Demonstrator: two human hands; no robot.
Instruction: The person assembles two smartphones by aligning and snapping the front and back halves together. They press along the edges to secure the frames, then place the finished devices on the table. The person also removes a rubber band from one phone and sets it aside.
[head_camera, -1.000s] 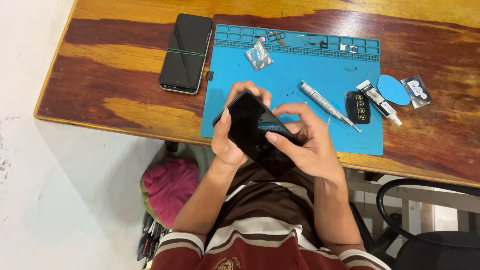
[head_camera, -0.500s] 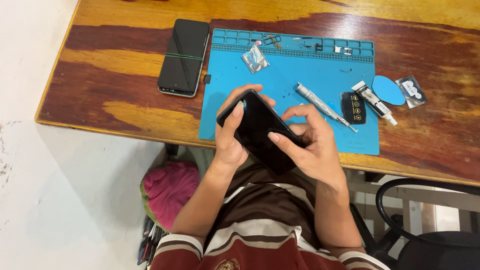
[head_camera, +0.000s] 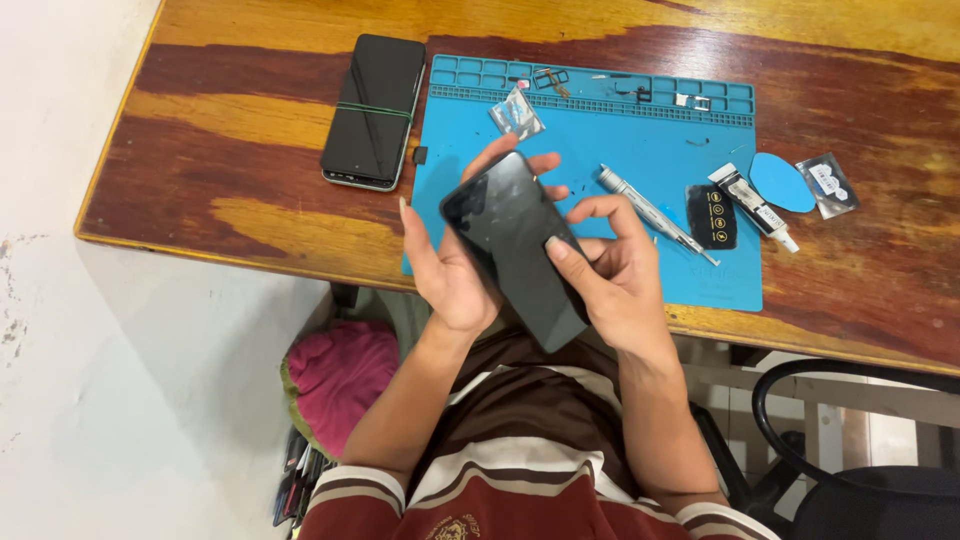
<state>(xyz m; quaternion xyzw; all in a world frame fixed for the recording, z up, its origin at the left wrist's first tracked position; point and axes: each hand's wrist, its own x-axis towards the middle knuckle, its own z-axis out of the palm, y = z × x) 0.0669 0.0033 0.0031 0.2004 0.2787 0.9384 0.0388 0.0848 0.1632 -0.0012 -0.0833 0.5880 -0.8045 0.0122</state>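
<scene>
While both hands meet over the near edge of the wooden bench (head_camera: 250, 215), a black phone (head_camera: 515, 245) lies tilted between them, its dark glass face up and its far end pointing toward the far left. The left hand (head_camera: 450, 265) cradles the phone from beneath and from the left side, palm up, with its fingers curling around the far end so the tips show beyond the top edge. The right hand (head_camera: 615, 275) grips the right long edge, thumb pressed flat on the glass near the middle and the other fingers bent loosely behind and above it. Under the hands a blue work mat (head_camera: 600, 130) covers the middle of the bench, with small compartments along its far rim holding tiny parts too small to make out. On the mat, just right of the right hand, lies a slim silver screwdriver (head_camera: 650, 210), then a small black rectangular piece (head_camera: 711, 215) and a white glue tube (head_camera: 755, 205). A blue oval pick (head_camera: 783, 182) and a small clear packet (head_camera: 828, 183) rest off the mat's right edge. Left of the mat, a second dark phone (head_camera: 373, 110) lies flat with a green rubber band around its middle. Below the bench sits a pink cloth bundle (head_camera: 340, 375), and a black chair (head_camera: 860, 470) stands at the near right.
</scene>
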